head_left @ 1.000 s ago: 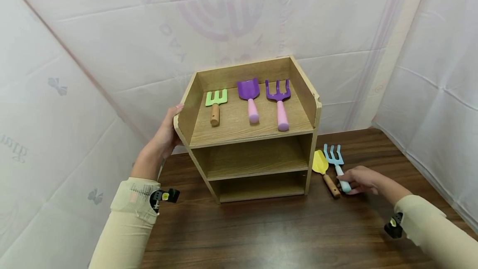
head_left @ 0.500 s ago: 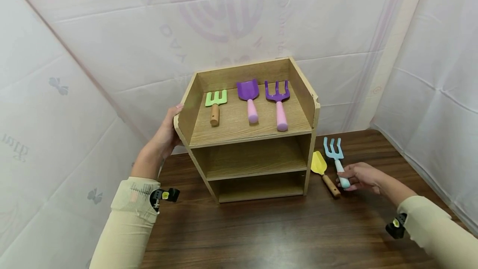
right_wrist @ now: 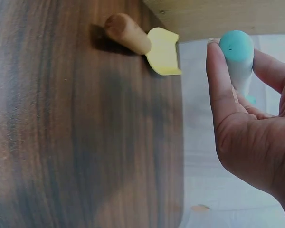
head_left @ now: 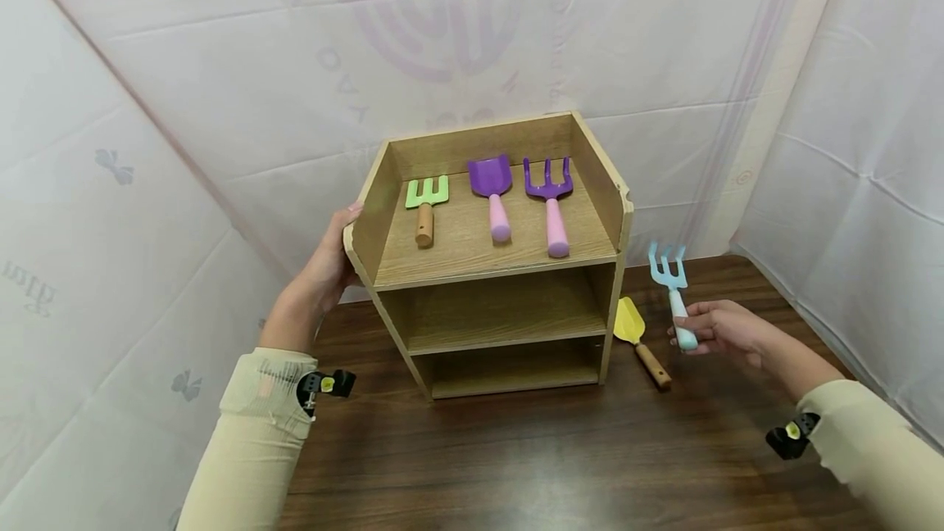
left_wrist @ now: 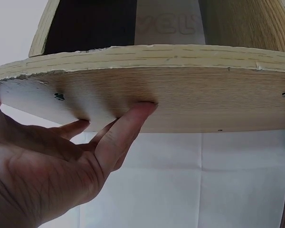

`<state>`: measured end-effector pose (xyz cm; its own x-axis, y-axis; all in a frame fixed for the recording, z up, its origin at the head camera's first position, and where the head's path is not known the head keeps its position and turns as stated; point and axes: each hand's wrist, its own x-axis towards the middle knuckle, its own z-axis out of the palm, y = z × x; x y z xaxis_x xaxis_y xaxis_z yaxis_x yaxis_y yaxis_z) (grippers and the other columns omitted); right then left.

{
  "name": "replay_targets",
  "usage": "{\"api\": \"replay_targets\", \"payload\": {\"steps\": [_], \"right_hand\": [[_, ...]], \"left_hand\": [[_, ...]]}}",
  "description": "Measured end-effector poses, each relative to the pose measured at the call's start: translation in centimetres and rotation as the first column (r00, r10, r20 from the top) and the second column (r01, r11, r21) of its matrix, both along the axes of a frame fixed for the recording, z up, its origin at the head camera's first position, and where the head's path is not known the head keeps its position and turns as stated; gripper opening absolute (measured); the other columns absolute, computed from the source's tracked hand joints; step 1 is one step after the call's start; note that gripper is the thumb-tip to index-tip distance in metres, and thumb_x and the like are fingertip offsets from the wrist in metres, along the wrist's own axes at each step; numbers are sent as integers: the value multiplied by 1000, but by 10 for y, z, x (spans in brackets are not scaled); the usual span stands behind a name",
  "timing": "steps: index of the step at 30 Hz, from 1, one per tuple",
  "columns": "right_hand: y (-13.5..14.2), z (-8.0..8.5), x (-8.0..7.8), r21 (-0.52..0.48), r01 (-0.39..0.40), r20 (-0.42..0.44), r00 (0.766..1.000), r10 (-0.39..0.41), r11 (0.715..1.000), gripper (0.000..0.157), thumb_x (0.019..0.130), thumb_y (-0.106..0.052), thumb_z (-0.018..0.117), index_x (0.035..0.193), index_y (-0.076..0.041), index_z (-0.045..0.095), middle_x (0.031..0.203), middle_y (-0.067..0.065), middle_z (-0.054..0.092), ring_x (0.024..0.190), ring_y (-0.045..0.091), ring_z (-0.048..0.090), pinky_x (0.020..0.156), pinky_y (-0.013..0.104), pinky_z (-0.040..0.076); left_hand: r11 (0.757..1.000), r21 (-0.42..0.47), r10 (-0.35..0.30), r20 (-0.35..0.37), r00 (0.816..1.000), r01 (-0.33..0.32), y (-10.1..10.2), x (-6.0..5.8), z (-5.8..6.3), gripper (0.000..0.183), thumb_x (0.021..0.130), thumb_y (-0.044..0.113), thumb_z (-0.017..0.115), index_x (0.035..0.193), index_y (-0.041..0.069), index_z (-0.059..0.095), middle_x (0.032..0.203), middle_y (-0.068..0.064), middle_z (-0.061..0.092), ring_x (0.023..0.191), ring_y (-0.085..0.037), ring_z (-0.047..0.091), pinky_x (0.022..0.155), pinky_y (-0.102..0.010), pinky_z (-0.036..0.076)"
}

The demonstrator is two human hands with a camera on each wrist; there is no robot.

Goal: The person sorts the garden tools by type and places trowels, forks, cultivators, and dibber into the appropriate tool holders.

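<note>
White sheeting [head_left: 664, 47]: back and both sides, creased, with pale pink print behind the shelf and small bow shapes to my left; reaching too far back could brush tines against it.
Table [head_left: 472, 457]: dark brown wood grain, a soft glare on the part nearest me; it looks smooth, so something dropped there might skid.
Shelf unit [head_left: 460, 254]: a walled top over two lower levels, close to the back sheeting; pushing too hard on its left panel could shift it and jostle the tools on top.
Left hand [head_left: 322, 269]: fingers spread, tips pressed to the outside of that panel; easing off might leave the unit unsteady if I bump its other side.
Right hand [head_left: 730, 330]: thumb and fingers pinching the blue fork low on its handle; a hold so near the end could let it twist.
Blue fork [head_left: 677, 307]: up off the table, right of the unit, tines away from me; the far end may dip or knock the right panel.
Purple fork [head_left: 555, 220]: on top at the right, the likeliest to be nudged by a careless swing.
Yellow trowel [head_left: 643, 352]: on the table between unit and right hand; dipping low could catch it.
Purple scoop [head_left: 496, 195]: on top, midway.
Green fork [head_left: 425, 211]: on top, left.
</note>
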<state>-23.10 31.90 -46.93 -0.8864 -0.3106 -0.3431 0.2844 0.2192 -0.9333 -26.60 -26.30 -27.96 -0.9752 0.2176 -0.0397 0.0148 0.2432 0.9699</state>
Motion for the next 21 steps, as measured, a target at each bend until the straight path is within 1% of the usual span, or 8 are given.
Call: {"api": "replay_targets", "payload": {"steps": [4, 7, 12, 14, 18, 21], "right_hand": [[-2, 7, 1, -15, 4, -13, 1000, -4, 1000, 38, 109, -21, 60, 133, 7, 50, 112, 1, 80, 102, 10, 78, 89, 32, 65], [-3, 11, 2, -22, 7, -23, 1000, -8, 1000, 41, 110, -20, 59, 136, 9, 47, 112, 0, 80, 102, 10, 78, 90, 32, 65], [-4, 16, 3, -25, 16, -29, 999, -16, 1000, 40, 111, -20, 58, 137, 8, 47, 108, -4, 79, 102, 13, 78, 88, 31, 66], [-5, 18, 3, -24, 18, -27, 999, -19, 1000, 38, 111, -20, 58, 136, 7, 47, 108, -3, 79, 102, 12, 78, 88, 32, 66], [-8, 22, 4, -28, 16, -34, 999, -17, 999, 41, 111, -19, 57, 138, 8, 44, 110, 1, 78, 101, 9, 78, 89, 33, 66], [-11, 23, 4, -29, 15, -35, 999, -16, 999, 40, 111, -19, 57, 138, 8, 44, 110, 1, 77, 101, 9, 77, 90, 34, 66]], "left_hand": [[1000, -3, -1, 1, 1000, 1, -1, 0, 0, 82, 97, 78, 31, 162, 29, 29, 122, -9, 52, 97, -19, 62, 77, -36, 56], [1000, -7, -3, -2, 1000, 3, 0, 0, -1, 82, 97, 78, 30, 162, 28, 29, 122, -9, 53, 97, -19, 63, 77, -36, 57], [1000, -12, -3, -2, 1000, 3, 1, -2, -2, 84, 96, 79, 31, 162, 28, 29, 122, -8, 54, 97, -20, 63, 78, -37, 56], [1000, -6, 0, 1, 1000, 0, 1, -2, -2, 82, 96, 79, 31, 161, 29, 30, 120, -8, 54, 95, -19, 63, 77, -37, 56], [1000, 11, 4, 3, 1000, -4, 0, -1, -2, 78, 97, 78, 33, 160, 31, 32, 115, -5, 58, 90, -17, 65, 73, -37, 56], [1000, 10, 10, 2, 1000, -10, -1, 0, -3, 79, 96, 79, 33, 159, 32, 33, 114, -5, 58, 89, -17, 65, 72, -36, 56]]}}
